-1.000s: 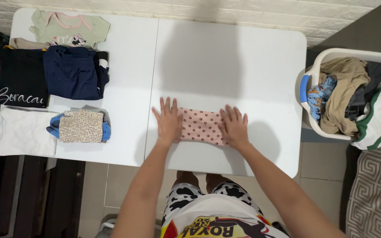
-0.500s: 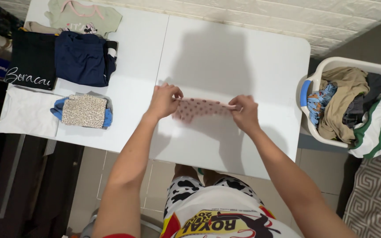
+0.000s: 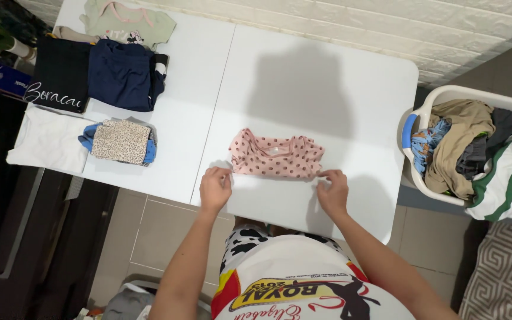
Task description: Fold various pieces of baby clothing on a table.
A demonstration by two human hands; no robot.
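The bench (image 3: 339,89) is bare across its far right half, from the pink dotted garment (image 3: 277,158) to the wall — open room there. The near strip between the left hand (image 3: 215,188) and right hand (image 3: 333,192) is also free. Leftward, the leopard-print bundle (image 3: 120,141), white shirt (image 3: 48,140) and navy pile (image 3: 124,75) crowd the surface. Rightward, the laundry basket (image 3: 423,112) stands just past the edge — full of clothes.

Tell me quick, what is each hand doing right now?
Left hand: pinching the pink dotted garment at its near left corner.
Right hand: pinching its near right corner.
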